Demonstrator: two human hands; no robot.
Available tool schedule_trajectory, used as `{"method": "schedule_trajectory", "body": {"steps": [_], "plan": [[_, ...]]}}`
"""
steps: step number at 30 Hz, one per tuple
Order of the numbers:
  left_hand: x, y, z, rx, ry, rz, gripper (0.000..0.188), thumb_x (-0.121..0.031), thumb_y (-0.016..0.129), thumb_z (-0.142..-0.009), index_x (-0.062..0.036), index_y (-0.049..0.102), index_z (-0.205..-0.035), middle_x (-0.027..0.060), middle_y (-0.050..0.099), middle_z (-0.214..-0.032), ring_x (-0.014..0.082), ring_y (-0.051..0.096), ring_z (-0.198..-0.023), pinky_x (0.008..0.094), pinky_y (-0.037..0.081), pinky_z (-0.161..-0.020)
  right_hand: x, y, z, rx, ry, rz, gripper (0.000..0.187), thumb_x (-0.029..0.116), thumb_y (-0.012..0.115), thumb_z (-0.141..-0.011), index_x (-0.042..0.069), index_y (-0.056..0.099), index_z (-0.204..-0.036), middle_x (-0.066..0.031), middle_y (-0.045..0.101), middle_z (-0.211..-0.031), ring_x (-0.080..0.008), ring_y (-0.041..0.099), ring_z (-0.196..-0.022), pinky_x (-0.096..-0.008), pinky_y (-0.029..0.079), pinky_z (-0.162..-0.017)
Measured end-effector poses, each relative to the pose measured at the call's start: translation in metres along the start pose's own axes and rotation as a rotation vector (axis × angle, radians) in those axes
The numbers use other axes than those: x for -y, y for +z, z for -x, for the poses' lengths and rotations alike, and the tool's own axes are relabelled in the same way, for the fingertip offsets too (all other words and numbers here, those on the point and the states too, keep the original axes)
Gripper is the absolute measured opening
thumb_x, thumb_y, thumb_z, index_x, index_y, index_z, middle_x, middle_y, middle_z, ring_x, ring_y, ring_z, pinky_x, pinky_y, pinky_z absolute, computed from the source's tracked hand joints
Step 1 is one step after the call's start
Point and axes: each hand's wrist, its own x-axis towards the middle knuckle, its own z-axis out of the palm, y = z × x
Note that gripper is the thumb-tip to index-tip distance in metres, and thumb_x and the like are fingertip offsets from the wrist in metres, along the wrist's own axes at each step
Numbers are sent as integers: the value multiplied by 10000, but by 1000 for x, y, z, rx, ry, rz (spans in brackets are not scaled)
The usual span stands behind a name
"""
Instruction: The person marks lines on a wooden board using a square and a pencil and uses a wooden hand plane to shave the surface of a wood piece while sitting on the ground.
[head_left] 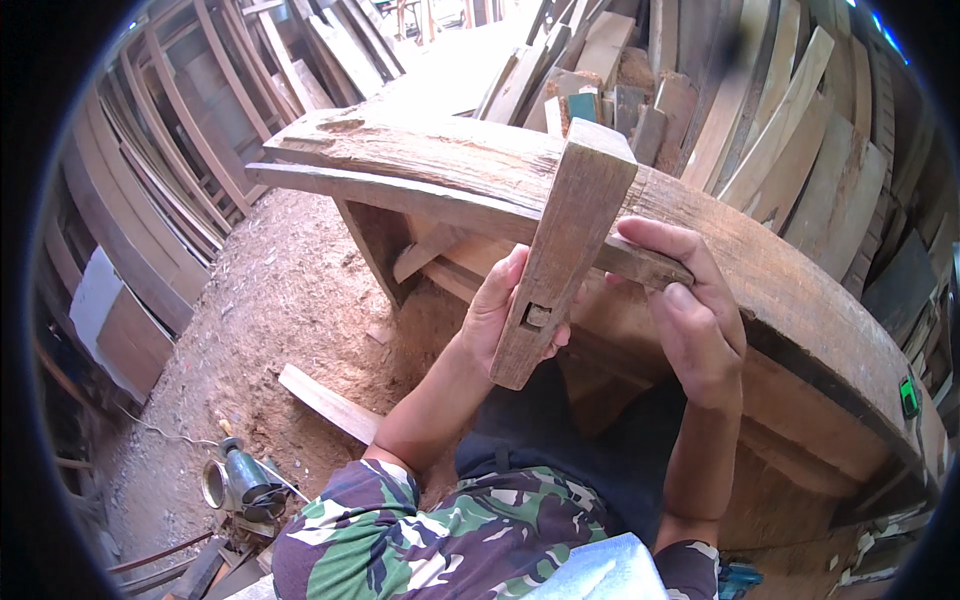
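Note:
Above the bench's near edge I hold a long, squared wooden block (pixel 572 235), tilted with its far end up to the right. A small square slot with a piece of wood inside is cut near its lower end. My left hand (pixel 497 312) is closed round that lower part, its fingers partly hidden behind the block. A short wooden bar (pixel 645 264) sticks out from the block's right side. My right hand (pixel 698 305) grips this bar between thumb and fingers. Whether the bar passes through the block cannot be seen.
A long, worn wooden workbench (pixel 790 295) stretches across in front of me. A green and black tape measure (pixel 908 397) sits at its right end. Boards (pixel 800 120) lean behind. Sawdust covers the floor (pixel 280 290), with a loose board (pixel 328 403) and a green motor-like tool (pixel 248 480).

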Motion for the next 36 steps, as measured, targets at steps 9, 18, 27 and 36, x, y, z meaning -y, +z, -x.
{"method": "schedule_trajectory", "body": {"steps": [9,18,27,36], "plan": [[14,7,-1,10,-39,45,648,-589,466,-1094,-66,532,-1471,167,701,-1194,305,798,-831,373,697,-609,-1,8,5,28,58,92,347,49,449,-1089,-61,504,-1413,-174,569,-1373,-218,542,-1327,-351,395,-1155],[26,12,-5,-52,-42,23,643,-602,434,-1099,-64,566,-1426,164,704,-1173,298,797,-802,352,688,-574,-1,10,9,25,-42,205,292,79,452,-1128,-65,429,-1380,-285,360,-1653,-229,393,-1483,-367,357,-1192],[36,4,-4,-106,-53,4,635,-595,471,-1089,-74,540,-1446,171,702,-1184,308,791,-781,363,681,-552,-7,9,13,-52,60,-55,270,92,515,-1114,-4,422,-1349,-116,502,-1355,-117,530,-1167,-304,455,-1019],[43,5,-7,-66,13,-13,656,-610,525,-1063,-78,516,-1446,171,698,-1191,305,771,-727,353,654,-510,-20,0,10,22,-22,-169,278,77,489,-1119,-33,387,-1352,-284,308,-1630,-164,468,-1340,-327,434,-1101]]}}
